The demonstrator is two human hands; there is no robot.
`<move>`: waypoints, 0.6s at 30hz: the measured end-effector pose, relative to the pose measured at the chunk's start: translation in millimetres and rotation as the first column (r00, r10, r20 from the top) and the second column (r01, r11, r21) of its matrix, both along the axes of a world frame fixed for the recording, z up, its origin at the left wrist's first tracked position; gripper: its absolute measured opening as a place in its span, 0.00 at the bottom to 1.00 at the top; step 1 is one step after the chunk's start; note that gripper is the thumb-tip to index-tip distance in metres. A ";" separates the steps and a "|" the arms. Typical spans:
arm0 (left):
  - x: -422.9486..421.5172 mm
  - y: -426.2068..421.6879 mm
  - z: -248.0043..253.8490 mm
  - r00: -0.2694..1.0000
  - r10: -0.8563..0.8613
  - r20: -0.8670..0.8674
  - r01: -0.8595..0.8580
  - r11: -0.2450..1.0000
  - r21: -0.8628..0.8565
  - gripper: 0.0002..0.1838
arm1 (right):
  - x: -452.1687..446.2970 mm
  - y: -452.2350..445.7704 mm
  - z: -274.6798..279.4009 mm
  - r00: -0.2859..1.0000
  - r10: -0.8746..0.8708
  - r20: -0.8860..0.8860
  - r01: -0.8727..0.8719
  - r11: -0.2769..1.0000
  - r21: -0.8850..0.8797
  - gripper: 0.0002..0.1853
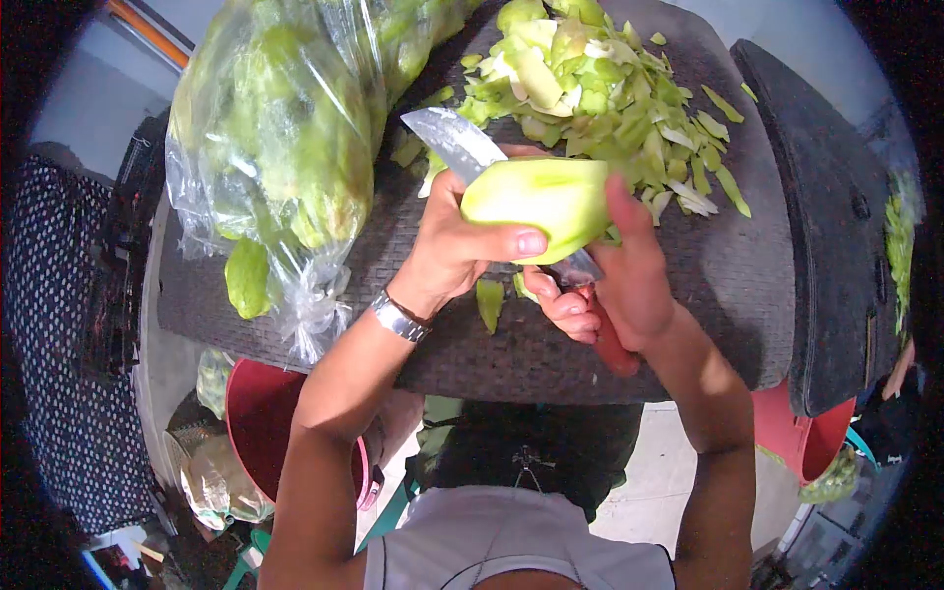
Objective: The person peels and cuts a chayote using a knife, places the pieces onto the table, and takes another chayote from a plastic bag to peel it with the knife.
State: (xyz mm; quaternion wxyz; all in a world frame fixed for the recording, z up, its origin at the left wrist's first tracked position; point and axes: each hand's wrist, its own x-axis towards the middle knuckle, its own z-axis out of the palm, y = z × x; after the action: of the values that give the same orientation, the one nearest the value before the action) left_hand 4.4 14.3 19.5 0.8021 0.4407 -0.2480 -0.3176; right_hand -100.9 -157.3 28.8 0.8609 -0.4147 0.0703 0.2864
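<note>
A partly peeled green mango (541,202) sits in my left hand (457,231), thumb across its near side and fingers hidden behind it. My right hand (629,280) is closed round the red handle (614,344) of a knife, its thumb against the mango's right end. The knife blade (454,141) runs behind the mango, with its tip showing at the upper left. Small peel strips (490,303) lie on the dark woven tabletop (442,359) below the mango. Beyond my hands is a heap of green peelings (600,98).
A clear plastic bag (285,128) full of green fruit stands at the table's left, with one fruit (247,277) by its knot. Red tubs (261,418) are below the table on both sides. A dark chair-like panel (826,226) borders the right edge.
</note>
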 end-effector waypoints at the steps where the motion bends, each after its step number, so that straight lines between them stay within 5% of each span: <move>1: -0.6 0.0 1.2 1.000 0.004 -0.012 -0.004 1.000 0.004 0.37 | -0.5 0.5 0.6 1.000 -0.017 -0.006 0.017 1.000 -0.016 0.54; 14: 4.3 1.7 5.5 0.990 0.017 0.137 -0.014 1.000 -0.020 0.39 | -3.1 0.6 8.0 0.995 -0.019 0.103 0.027 0.997 -0.078 0.54; 18: 3.5 5.3 12.0 0.987 -0.041 0.154 0.044 0.999 -0.016 0.37 | -2.1 -10.2 -1.8 0.982 0.093 0.163 -0.101 0.994 0.037 0.57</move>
State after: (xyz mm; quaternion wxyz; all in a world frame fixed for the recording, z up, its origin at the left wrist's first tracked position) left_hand 7.8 19.6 31.6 0.7780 0.4507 -0.3215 -0.2971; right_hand -102.9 -167.5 27.0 0.8579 -0.4198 -0.0261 0.2952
